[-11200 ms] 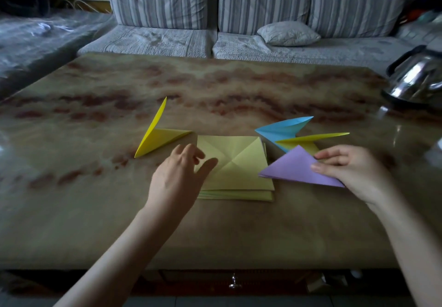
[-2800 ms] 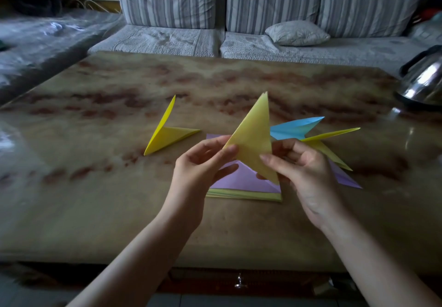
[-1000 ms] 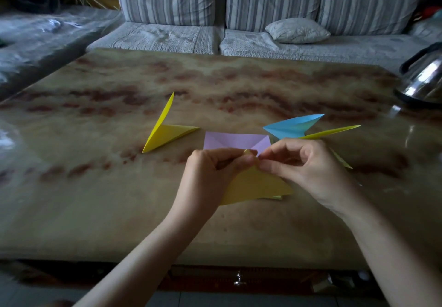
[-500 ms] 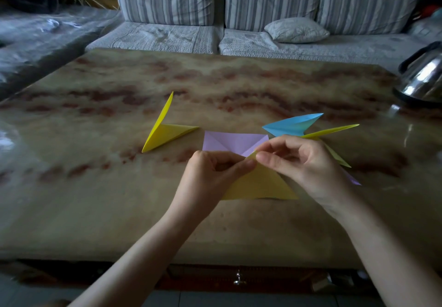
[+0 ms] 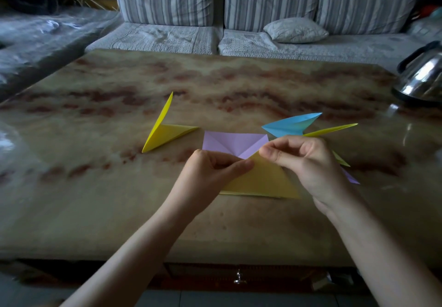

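A yellow paper folded into a triangle (image 5: 263,180) lies flat on the marble table (image 5: 95,199), its tip pointing away from me. My left hand (image 5: 210,177) pinches the left side of that tip. My right hand (image 5: 308,163) pinches the tip from the right with thumb and forefinger. Under the triangle lies a purple creased square (image 5: 229,142), its near half covered. A folded yellow piece (image 5: 165,132) stands to the left. A folded blue piece (image 5: 291,124) and another yellow folded piece (image 5: 332,129) sit behind my right hand.
A steel kettle (image 5: 423,79) stands at the table's right edge. A striped sofa with a small cushion (image 5: 295,30) runs along the far side. A purple paper corner (image 5: 350,177) shows beside my right wrist.
The yellow triangle, held upright in the air 2.8 s ago, now lies flat over the purple square. Both hands stay pinched at its tip, the right one slightly raised.
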A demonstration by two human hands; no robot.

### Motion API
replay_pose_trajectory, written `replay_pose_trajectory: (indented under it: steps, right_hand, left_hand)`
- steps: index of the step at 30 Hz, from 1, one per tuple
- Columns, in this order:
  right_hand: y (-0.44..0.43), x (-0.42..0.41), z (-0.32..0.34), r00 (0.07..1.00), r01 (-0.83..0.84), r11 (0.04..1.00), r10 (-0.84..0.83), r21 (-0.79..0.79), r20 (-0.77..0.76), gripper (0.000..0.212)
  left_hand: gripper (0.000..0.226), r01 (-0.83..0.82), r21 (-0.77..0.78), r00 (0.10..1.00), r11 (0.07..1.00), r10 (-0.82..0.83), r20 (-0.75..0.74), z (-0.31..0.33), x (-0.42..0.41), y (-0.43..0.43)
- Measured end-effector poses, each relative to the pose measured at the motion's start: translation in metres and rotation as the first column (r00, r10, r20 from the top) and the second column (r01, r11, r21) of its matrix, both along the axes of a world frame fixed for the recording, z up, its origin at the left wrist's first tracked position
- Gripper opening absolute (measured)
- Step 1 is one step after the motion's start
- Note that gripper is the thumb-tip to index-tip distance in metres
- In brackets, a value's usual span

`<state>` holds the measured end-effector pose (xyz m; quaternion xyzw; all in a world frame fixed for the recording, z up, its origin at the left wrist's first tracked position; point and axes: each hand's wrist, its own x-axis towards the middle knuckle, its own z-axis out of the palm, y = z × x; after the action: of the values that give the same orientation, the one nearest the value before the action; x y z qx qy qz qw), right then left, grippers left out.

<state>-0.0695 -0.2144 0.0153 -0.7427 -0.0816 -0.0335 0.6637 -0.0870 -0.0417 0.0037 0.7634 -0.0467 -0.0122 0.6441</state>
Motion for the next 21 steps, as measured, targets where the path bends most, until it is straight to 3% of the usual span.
replay_pose_trajectory:
  steps: [10,15,21]
  right_hand:
    - [-0.004,0.008,-0.002,0.997,0.065,0.998,-0.065,-0.009,-0.032,0.024]
    - [-0.01,0.01,-0.002,0.993,0.11,0.994,-0.109,0.013,-0.037,0.005]
    - [-0.009,0.011,-0.004,0.992,0.119,0.993,-0.12,-0.021,-0.031,0.004]
  left_hand:
    - [0.008,0.094,-0.066,0.985,0.993,-0.102,-0.141,0.005,0.005,0.012]
    - [0.011,0.107,-0.016,0.979,0.994,-0.109,-0.174,0.005,0.007,0.023]
    - [0.014,0.15,0.044,0.975,0.988,-0.14,-0.175,0.003,0.009,0.028]
